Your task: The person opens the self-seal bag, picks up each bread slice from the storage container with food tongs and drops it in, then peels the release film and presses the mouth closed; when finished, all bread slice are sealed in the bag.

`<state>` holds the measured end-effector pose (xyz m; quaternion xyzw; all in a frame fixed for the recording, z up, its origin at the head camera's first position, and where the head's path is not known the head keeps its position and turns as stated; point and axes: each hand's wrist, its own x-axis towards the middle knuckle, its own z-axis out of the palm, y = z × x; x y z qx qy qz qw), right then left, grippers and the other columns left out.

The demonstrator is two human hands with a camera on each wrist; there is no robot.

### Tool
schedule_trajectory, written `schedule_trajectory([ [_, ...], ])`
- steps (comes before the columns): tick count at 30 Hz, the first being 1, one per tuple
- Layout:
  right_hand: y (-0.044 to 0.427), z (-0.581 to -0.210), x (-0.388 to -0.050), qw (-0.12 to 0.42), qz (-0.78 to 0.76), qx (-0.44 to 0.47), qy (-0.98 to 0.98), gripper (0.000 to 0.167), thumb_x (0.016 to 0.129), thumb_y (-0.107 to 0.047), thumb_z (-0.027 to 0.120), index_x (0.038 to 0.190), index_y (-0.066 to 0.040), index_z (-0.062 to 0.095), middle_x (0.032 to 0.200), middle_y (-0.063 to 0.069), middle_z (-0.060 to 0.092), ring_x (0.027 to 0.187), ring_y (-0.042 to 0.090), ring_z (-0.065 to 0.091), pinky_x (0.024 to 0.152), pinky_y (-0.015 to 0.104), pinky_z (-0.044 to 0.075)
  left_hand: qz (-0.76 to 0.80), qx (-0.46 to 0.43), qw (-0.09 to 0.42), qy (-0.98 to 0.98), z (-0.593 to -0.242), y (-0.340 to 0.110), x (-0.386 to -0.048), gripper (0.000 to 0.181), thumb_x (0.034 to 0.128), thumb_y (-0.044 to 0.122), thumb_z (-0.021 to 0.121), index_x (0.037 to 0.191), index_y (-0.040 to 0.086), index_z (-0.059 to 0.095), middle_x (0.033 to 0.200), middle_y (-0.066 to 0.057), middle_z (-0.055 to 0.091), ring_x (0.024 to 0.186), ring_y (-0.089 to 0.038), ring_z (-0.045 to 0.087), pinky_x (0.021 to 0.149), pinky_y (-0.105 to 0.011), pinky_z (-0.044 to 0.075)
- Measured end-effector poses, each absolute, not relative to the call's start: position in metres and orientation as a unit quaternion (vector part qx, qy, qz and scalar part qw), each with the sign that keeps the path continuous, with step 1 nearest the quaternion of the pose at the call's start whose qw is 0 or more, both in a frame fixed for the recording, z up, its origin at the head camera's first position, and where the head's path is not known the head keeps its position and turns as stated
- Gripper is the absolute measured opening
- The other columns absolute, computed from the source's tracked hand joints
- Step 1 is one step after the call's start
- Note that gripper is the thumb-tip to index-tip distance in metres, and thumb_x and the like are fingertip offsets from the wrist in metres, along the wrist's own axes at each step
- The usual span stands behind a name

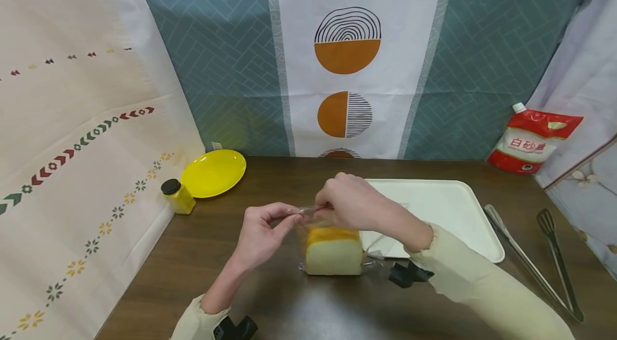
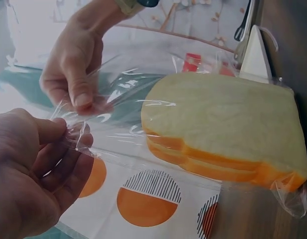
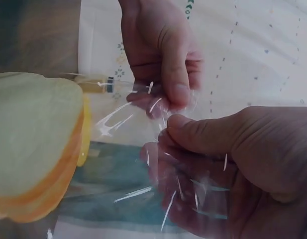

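A clear plastic bag (image 2: 118,124) holds slices of bread (image 1: 333,257) with orange crust, standing upright on the table. My left hand (image 1: 266,233) pinches the bag's gathered top edge between thumb and fingers. Right beside it, my right hand (image 1: 354,203) pinches the same top edge, above the bread. In the left wrist view the bread slices (image 2: 223,124) sit inside the film, apart from both hands. The right wrist view shows both thumbs close together on the clear film (image 3: 163,119).
Behind the right forearm lies a white tray (image 1: 434,190). Metal tongs (image 1: 520,254) and a dark whisk-like end (image 1: 547,220) are at the right. A yellow plate (image 1: 214,173) and a yellow black-capped bottle (image 1: 178,198) stand at the left. A red-and-white pouch (image 1: 530,139) is at the back right.
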<state>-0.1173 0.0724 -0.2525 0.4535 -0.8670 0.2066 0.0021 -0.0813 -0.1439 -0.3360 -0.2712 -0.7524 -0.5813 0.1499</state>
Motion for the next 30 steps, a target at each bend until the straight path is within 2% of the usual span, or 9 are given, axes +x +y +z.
schedule_trajectory([
  [7,0.086,-0.255,-0.120,-0.002,0.216,0.446,-0.868,0.012,0.085,-0.011,0.081,0.074,-0.011,0.077,0.058,-0.013,0.056,0.051,0.001,0.042,0.046,0.020,0.037,-0.598,-0.261,0.141,-0.745,-0.335,-0.144,-0.081,0.010,0.0854,-0.006,0.075,0.094,-0.002,0.076,0.087,-0.010,0.075,0.076,-0.025,0.073,0.070,-0.032,0.060],
  [14,0.100,-0.257,-0.120,-0.003,0.223,0.440,-0.870,0.007,0.085,-0.013,0.081,0.079,-0.012,0.080,0.064,-0.012,0.066,0.052,-0.001,0.047,0.048,0.020,0.043,-0.604,-0.265,0.140,-0.739,-0.335,-0.144,-0.082,0.011,0.0858,-0.008,0.074,0.094,-0.001,0.076,0.088,-0.010,0.075,0.078,-0.024,0.073,0.072,-0.033,0.060],
  [19,0.110,-0.260,-0.120,0.011,0.226,0.441,-0.869,0.010,0.085,-0.014,0.081,0.076,-0.015,0.080,0.064,-0.014,0.066,0.052,-0.003,0.047,0.046,0.021,0.042,-0.604,-0.258,0.142,-0.741,-0.335,-0.146,-0.082,0.011,0.0859,-0.009,0.073,0.092,0.000,0.076,0.088,-0.009,0.075,0.077,-0.024,0.073,0.069,-0.032,0.060],
  [24,0.122,-0.261,-0.120,0.027,0.224,0.443,-0.868,0.010,0.084,-0.015,0.082,0.075,-0.015,0.080,0.060,-0.017,0.060,0.051,-0.002,0.043,0.044,0.022,0.038,-0.602,-0.250,0.140,-0.745,-0.334,-0.149,-0.082,0.011,0.0863,-0.007,0.073,0.094,0.001,0.076,0.088,-0.007,0.075,0.078,-0.024,0.073,0.072,-0.034,0.060],
  [30,0.135,-0.263,-0.119,0.010,0.240,0.423,-0.874,0.003,0.083,-0.014,0.083,0.083,-0.012,0.082,0.070,-0.015,0.070,0.052,-0.003,0.046,0.045,0.023,0.041,-0.604,-0.250,0.143,-0.743,-0.336,-0.153,-0.082,0.011,0.0860,-0.007,0.073,0.094,-0.001,0.076,0.087,-0.011,0.075,0.079,-0.027,0.073,0.074,-0.033,0.059],
])
